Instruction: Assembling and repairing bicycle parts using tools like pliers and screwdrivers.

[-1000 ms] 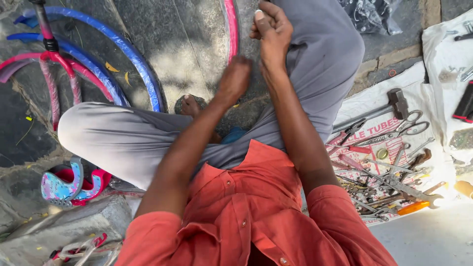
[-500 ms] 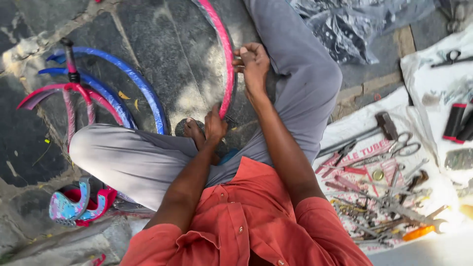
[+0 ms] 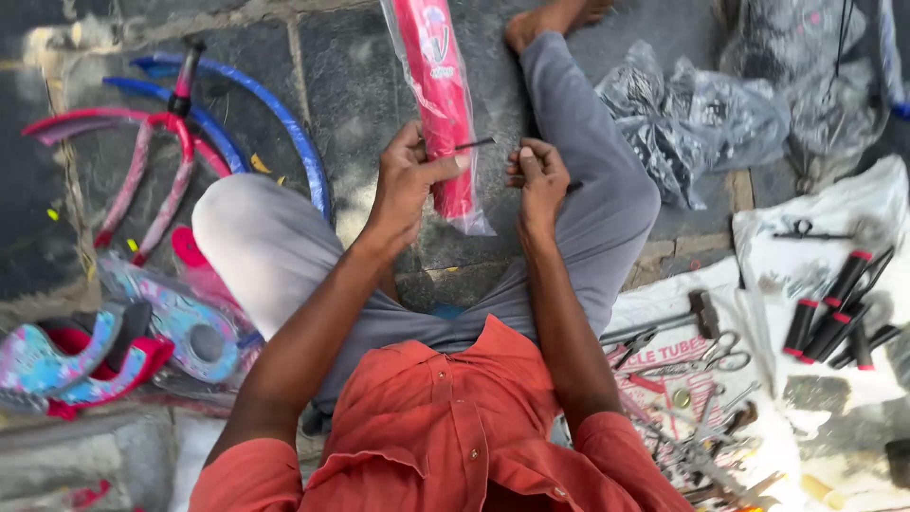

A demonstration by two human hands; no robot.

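I sit on a stone floor in grey trousers and an orange shirt. My left hand (image 3: pixel 409 180) grips a red curved mudguard (image 3: pixel 438 66) wrapped in clear plastic, and its fingers pinch a thin dark rod (image 3: pixel 474 144) against the mudguard's lower end. My right hand (image 3: pixel 540 178) is closed just right of it, above my right knee, with a small dark piece between its fingers; what that piece is I cannot tell.
Blue mudguards (image 3: pixel 284 123) and a red bicycle fork (image 3: pixel 152 161) lie at the left, with colourful chain-guard parts (image 3: pixel 180 322) below. Crumpled plastic bags (image 3: pixel 701 114) lie at upper right. Hammer, scissors and spanners (image 3: pixel 701 379) and red-banded grips (image 3: pixel 834 313) rest on white sheets at the right.
The view swung so the wrapped red mudguard now stands centred. My left hand rose from my lap to grip its lower end. My right hand dropped beside it.
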